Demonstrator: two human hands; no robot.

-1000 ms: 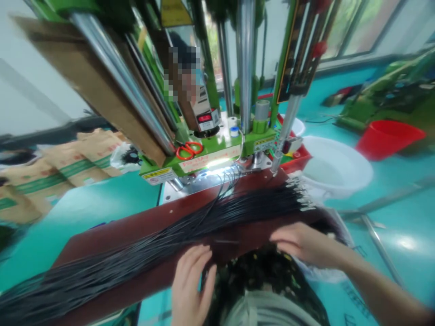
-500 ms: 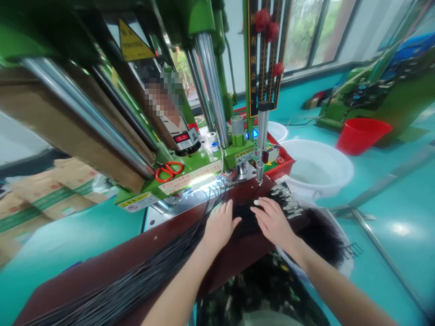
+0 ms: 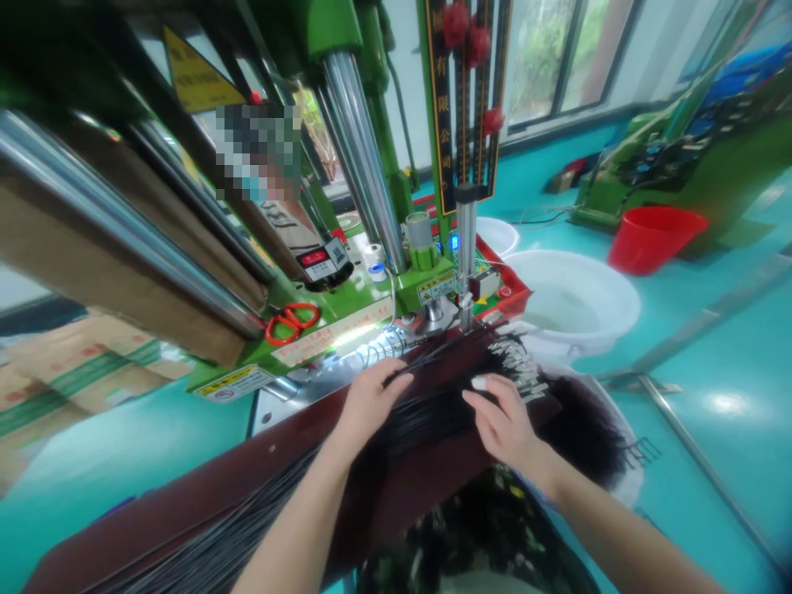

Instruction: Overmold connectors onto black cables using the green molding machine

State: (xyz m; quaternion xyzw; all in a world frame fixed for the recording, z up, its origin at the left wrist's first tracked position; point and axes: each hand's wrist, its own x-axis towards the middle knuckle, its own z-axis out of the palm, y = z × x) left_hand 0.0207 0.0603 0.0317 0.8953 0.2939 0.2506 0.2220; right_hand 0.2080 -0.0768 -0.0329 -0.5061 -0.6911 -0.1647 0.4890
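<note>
A long bundle of thin black cables [image 3: 426, 417] lies along the dark brown board [image 3: 396, 495] in front of a green machine. My left hand [image 3: 371, 400] is closed, thumb against fingers, on a few black cables [image 3: 426, 355] that run out to the right past its fingertips. Over the right part of the bundle, my right hand [image 3: 507, 417] has its fingers bent and apart, with something white on one fingertip. No cable shows between them. Pale connector ends [image 3: 520, 367] of cables fan out just beyond this hand.
The green machine [image 3: 346, 309] rises behind the board, with orange-handled scissors [image 3: 292, 323] on its base. A red control box [image 3: 516, 289] stands to its right. White tubs [image 3: 575, 297] and a red bucket [image 3: 656, 239] are on the right. A person is partly seen behind the machine.
My left hand has moved left and closed on a few cables, which now stretch rightward across the board. My right hand has shifted slightly down and right, its fingers more bent.
</note>
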